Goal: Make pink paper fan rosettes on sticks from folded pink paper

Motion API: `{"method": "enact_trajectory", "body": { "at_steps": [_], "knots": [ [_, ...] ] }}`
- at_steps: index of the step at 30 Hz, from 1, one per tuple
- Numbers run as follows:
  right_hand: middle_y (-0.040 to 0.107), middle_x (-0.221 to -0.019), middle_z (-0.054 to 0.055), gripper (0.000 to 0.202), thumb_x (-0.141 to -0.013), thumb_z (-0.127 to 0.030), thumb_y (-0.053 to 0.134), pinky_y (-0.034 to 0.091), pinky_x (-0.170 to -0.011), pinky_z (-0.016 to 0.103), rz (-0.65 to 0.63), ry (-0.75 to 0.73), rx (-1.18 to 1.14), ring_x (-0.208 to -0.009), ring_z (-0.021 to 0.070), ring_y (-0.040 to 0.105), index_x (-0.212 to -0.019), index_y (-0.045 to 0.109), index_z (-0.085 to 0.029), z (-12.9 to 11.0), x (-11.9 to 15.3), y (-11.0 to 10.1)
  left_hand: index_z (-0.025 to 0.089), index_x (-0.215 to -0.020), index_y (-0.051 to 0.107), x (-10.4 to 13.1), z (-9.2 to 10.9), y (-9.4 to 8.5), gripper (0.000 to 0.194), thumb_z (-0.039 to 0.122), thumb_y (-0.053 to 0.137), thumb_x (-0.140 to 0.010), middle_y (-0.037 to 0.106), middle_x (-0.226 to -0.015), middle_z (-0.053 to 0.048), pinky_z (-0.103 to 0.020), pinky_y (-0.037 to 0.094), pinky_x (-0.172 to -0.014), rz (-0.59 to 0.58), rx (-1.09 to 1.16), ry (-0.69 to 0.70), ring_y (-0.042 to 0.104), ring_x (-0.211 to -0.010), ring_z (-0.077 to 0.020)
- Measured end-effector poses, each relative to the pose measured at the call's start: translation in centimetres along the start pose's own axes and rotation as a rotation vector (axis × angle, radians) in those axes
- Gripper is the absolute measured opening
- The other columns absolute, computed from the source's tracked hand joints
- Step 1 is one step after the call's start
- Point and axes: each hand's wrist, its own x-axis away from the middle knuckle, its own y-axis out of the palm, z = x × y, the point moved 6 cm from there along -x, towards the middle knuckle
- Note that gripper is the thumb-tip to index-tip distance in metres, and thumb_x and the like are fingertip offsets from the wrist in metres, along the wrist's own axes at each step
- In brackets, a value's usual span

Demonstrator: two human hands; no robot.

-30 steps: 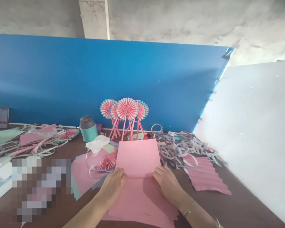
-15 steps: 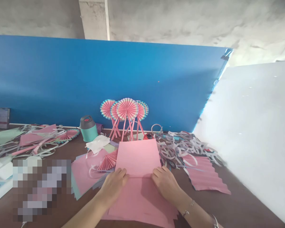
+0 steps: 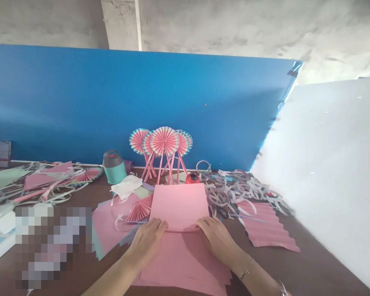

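We hold the upper pink sheet (image 3: 179, 207) at its near edge with both hands. Our left grip (image 3: 147, 240) is closed on the left end of this edge; our right grip (image 3: 217, 239) is closed on the right end. The thumbs are largely hidden.

The sheet lies directly ahead of us, above larger pink sheets (image 3: 188, 263) on the worktop (image 3: 314, 267).

Beside the sheet, to the left, we locate a pleated pink fan (image 3: 140, 209) upon a stack of coloured paper (image 3: 106, 224). To the right, we locate a wavy pink sheet (image 3: 268, 228) and a tangle of paper strips (image 3: 249, 189).

Beyond the sheet, we note a red object (image 3: 191, 179) and round paper fans (image 3: 165, 141) on crossed pink sticks. A teal container (image 3: 115, 172) with a grey lid stands left of these. A blue panel (image 3: 172, 90) bounds the rear.
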Motion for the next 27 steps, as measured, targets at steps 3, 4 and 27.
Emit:
{"method": "enact_trajectory", "body": {
  "at_steps": [3,4,27],
  "knots": [
    [0.062,-0.092,0.003,0.032,-0.079,0.002,0.039,0.030,-0.076,0.029,0.005,-0.001,-0.036,-0.086,0.0164,0.053,-0.095,0.058,-0.019,0.08,-0.16,-0.03,0.019,-0.088,0.058,-0.22,0.11,-0.28,0.026,0.007,0.034,-0.085,0.058,-0.087,-0.003,-0.029,0.037,-0.068,0.003,0.021,0.003,0.052,-0.084,-0.0181],
    [0.062,-0.092,0.003,0.032,-0.079,0.001,0.039,0.030,-0.076,0.029,-0.001,-0.002,-0.030,-0.086,0.0165,0.052,-0.093,0.059,-0.019,0.04,-0.23,-0.03,0.019,-0.087,0.058,-0.29,0.14,-0.30,0.026,0.007,0.035,-0.085,0.058,-0.087,-0.003,-0.029,0.037,-0.069,0.006,0.020,0.008,0.052,-0.084,-0.0182],
    [0.060,-0.088,0.006,0.022,-0.077,-0.001,0.044,0.028,-0.073,0.032,-0.079,-0.049,0.160,-0.080,0.0193,0.051,-0.084,0.059,-0.016,-0.78,-0.02,0.13,0.017,-0.083,0.059,-0.03,0.44,0.09,0.031,-0.001,0.033,-0.080,0.058,-0.086,-0.006,-0.030,0.038,-0.066,0.018,-0.100,0.102,0.051,-0.081,-0.0186]
  ]
}}
